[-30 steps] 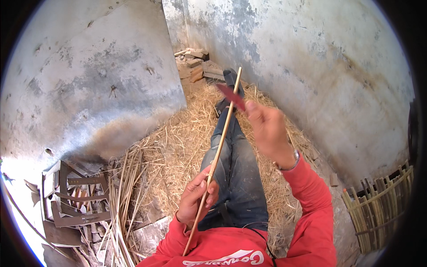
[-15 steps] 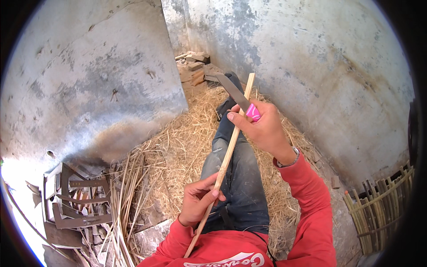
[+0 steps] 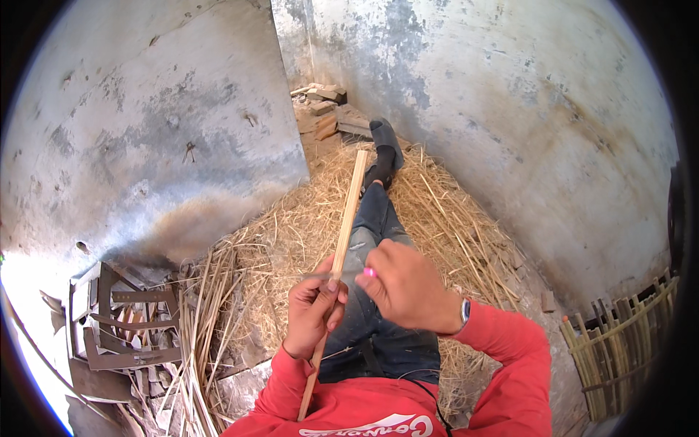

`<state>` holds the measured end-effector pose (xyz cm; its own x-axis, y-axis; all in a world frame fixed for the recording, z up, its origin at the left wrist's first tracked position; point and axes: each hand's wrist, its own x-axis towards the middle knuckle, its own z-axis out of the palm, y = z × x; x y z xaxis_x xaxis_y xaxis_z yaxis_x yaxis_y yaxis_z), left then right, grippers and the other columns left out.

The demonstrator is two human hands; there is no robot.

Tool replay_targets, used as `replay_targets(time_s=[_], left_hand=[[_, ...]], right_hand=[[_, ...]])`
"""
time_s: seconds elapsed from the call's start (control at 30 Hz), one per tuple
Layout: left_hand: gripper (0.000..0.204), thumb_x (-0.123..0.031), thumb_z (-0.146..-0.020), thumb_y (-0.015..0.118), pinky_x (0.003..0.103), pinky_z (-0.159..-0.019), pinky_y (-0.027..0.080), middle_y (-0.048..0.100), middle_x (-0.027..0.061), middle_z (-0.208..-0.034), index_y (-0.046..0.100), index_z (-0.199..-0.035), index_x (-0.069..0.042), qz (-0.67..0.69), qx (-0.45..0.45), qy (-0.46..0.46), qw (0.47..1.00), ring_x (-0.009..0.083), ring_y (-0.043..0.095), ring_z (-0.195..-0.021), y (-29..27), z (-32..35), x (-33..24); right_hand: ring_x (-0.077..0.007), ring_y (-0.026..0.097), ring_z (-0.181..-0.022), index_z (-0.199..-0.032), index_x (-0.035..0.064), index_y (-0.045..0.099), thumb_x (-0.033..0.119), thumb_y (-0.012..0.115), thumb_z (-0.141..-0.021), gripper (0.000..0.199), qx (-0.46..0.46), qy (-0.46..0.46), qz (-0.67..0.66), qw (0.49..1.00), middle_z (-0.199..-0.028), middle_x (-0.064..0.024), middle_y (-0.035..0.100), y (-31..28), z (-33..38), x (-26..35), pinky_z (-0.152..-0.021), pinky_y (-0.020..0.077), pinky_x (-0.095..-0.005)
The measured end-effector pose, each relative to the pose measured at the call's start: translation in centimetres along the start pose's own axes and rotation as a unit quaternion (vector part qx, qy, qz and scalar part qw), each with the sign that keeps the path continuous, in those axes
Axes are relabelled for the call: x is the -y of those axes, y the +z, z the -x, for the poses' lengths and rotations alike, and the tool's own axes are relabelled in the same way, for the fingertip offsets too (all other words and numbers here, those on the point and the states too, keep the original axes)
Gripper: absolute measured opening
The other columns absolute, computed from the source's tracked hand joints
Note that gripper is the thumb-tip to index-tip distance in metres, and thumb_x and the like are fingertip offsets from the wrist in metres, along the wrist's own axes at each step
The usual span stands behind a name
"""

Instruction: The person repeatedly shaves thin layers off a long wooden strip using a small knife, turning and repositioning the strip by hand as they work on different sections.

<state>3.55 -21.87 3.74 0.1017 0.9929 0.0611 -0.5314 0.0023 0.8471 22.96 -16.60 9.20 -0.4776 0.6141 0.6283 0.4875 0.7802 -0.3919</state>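
My left hand (image 3: 314,309) is closed around a long, pale wooden strip (image 3: 351,207), which looks like split bamboo. The strip slants from my waist up and away past my knees. My right hand (image 3: 409,288) is closed on the pink handle of a knife (image 3: 370,272), most of the handle hidden in the fist. The knife's blurred blade lies across the strip, right at my left thumb and fingers. Both hands are above my thighs, close together.
Straw-like shavings (image 3: 280,251) cover the floor around my outstretched legs (image 3: 375,237). Long thin strips (image 3: 200,328) lie at the left beside a broken dark frame (image 3: 138,357). A slatted bamboo basket (image 3: 619,349) stands at the right. Walls enclose both sides; bricks (image 3: 324,102) lie in the far corner.
My right hand has brought the knife down and toward me, from the strip's upper part to beside my left hand. My left hand has risen slightly, and the strip's far end has swung left.
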Motion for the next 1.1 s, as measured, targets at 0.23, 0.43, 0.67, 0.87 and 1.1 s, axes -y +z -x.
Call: replay_targets(time_s=[0.23, 0.43, 0.67, 0.87, 1.1], left_hand=[[0.045, -0.009, -0.106, 0.054, 0.019, -0.041, 0.034, 0.060, 0.0060, -0.085, 0.051, -0.150, -0.007, 0.007, -0.004, 0.008, 1.000, 0.0056, 0.042, -0.046, 0.3, 0.3, 0.0], [0.045, -0.008, -0.109, 0.048, 0.020, -0.043, 0.036, 0.059, 0.0043, -0.085, 0.048, -0.154, -0.012, 0.016, 0.029, -0.037, 0.999, 0.0043, 0.043, -0.047, 0.5, 1.2, 0.2], [0.046, -0.008, -0.109, 0.045, 0.021, -0.041, 0.035, 0.055, 0.0044, -0.079, 0.047, -0.154, -0.012, 0.106, 0.131, -0.076, 0.983, 0.0043, 0.038, -0.044, 1.6, 4.1, -0.1], [0.046, -0.012, -0.110, 0.041, 0.021, -0.040, 0.032, 0.049, 0.0026, -0.075, 0.040, -0.157, -0.008, 0.127, 0.091, -0.088, 0.984, 0.0041, 0.036, -0.042, -0.1, 2.6, -0.4], [0.049, -0.014, -0.110, 0.042, 0.020, -0.036, 0.025, 0.035, -0.0026, -0.069, 0.036, -0.157, -0.005, 0.167, 0.072, -0.124, 0.976, 0.0026, 0.029, -0.040, 1.3, 2.5, -0.6]], right_hand=[[-0.0367, 0.065, -0.057, -0.094, 0.0039, 0.057, 0.042, 0.060, -0.100, 0.038, 0.119, 0.037, 0.014, 0.992, -0.066, -0.0134, 0.063, -0.2, 0.9, 0.4, -0.051, 0.0497, -0.0483], [-0.0374, 0.062, -0.052, -0.076, 0.0063, 0.055, 0.037, 0.059, -0.103, 0.041, 0.001, 0.034, 0.155, 0.987, -0.056, -0.0155, 0.057, -1.2, -1.9, -2.9, -0.046, 0.0456, -0.0451], [-0.0343, 0.059, -0.049, -0.076, 0.0009, 0.060, 0.039, 0.052, -0.107, 0.050, -0.181, 0.146, 0.172, 0.957, -0.056, -0.0197, 0.054, -5.3, -5.8, -14.3, -0.050, 0.0439, -0.0477], [-0.0236, 0.041, -0.046, -0.076, 0.0009, 0.060, 0.037, 0.053, -0.107, 0.048, -0.167, 0.145, -0.031, 0.975, -0.055, -0.0135, 0.046, -6.0, -5.2, -7.9, -0.049, 0.0357, -0.0411], [-0.0332, 0.053, -0.044, -0.073, 0.0063, 0.057, 0.037, 0.063, -0.100, 0.042, 0.038, 0.004, 0.068, 0.997, -0.054, -0.0142, 0.054, -1.2, 0.8, -1.4, -0.043, 0.0407, -0.0432]])
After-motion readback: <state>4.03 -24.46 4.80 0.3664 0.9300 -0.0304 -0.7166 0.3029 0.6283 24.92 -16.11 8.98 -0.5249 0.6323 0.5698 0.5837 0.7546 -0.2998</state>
